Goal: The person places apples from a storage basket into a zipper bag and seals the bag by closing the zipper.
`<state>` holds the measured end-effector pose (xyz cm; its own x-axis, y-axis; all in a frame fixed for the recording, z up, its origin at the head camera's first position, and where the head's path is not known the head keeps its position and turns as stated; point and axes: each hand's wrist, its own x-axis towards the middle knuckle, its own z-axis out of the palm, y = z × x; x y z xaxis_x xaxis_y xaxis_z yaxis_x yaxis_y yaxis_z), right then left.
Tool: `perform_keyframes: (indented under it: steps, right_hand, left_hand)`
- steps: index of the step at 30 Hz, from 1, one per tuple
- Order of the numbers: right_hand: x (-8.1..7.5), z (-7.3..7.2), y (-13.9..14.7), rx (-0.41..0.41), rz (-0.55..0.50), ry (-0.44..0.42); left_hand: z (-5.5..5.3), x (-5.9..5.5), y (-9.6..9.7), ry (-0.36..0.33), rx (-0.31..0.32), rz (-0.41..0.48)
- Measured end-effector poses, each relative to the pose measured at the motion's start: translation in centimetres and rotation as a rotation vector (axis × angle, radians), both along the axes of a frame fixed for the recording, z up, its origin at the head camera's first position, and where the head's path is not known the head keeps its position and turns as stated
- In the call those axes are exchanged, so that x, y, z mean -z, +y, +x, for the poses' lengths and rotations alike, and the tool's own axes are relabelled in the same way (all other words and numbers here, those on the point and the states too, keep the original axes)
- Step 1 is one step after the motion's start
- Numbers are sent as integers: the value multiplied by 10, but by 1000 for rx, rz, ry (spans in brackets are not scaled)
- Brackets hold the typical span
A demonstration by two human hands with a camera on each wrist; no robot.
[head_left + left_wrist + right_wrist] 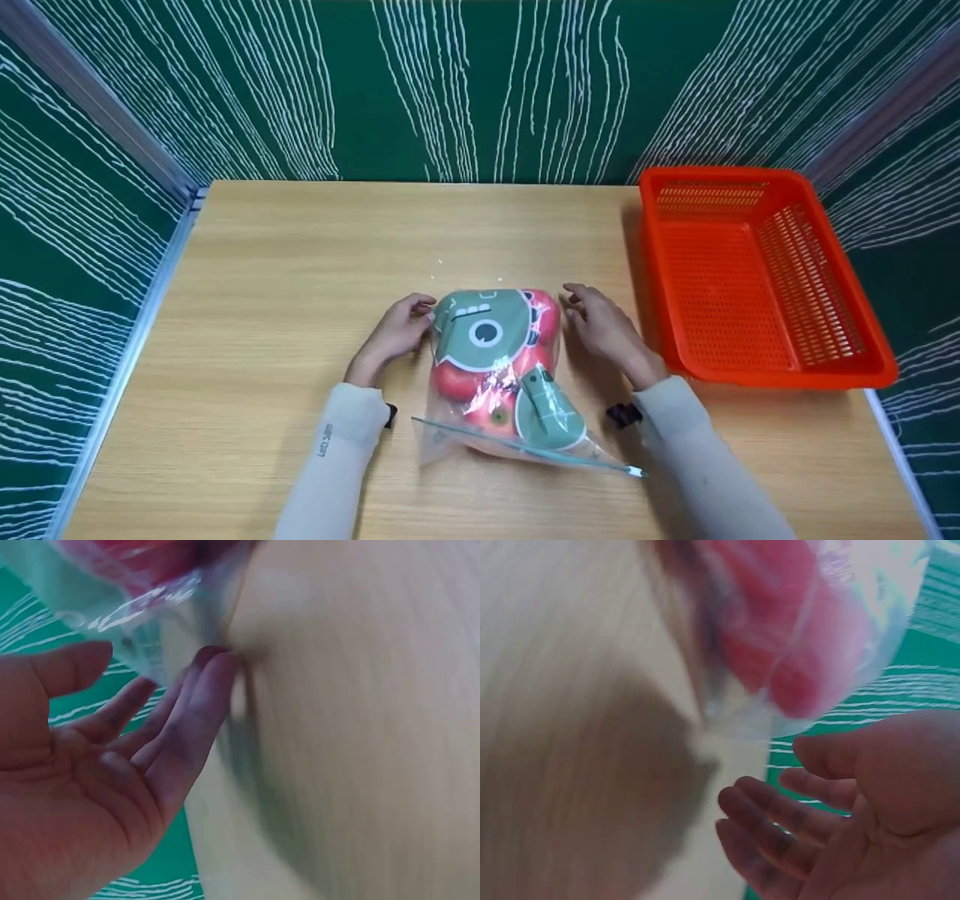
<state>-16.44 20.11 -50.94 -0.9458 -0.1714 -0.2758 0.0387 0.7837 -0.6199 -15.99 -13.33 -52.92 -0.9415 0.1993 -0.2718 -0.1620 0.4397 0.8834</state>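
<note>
A clear zip bag (pixel 486 330) printed with a green one-eyed cartoon face lies on the table, filled with several round red fruits (pixel 457 381) that look like apples. Its teal zip strip (pixel 525 448) with a white slider runs along the side nearest me. My left hand (pixel 403 327) is at the bag's upper left, fingers loosely bent, fingertips right at the plastic (pixel 135 622). On the other side my right hand (pixel 604 324) stands a little off the bag's upper right, its thumb and fingers apart. Nothing shows between the fingers of the right hand (pixel 817 817).
A red plastic basket (pixel 727 285) with perforated walls stands at the right of the wooden table (pixel 285 285). Green panels (pixel 487 90) with white streaks rise along the back and both sides. A few tiny white specks (pixel 440 262) lie beyond the bag.
</note>
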Motion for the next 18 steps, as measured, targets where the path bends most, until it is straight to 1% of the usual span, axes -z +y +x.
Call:
perform_keyframes:
  steps: [3, 7, 9, 12, 15, 18]
  right_hand:
    - [9, -6, 1, -3, -36, 19]
    - [18, -14, -1, -22, -85, 55]
    - [22, -16, -1, -38, -104, 58]
    - [24, -19, 0, -47, -125, 31]
    - [24, -20, 1, -41, -146, 1]
    - [22, -21, 3, -36, -165, -1]
  left_hand:
    - [-3, 5, 3, 47, -26, -41]
    - [-6, 7, 3, 75, -42, -67]
    - [-6, 7, 3, 74, -44, -61]
    - [-7, 7, 2, 73, -51, -35]
    - [-7, 6, 2, 75, -55, 3]
    - [-6, 5, 1, 87, -60, 35]
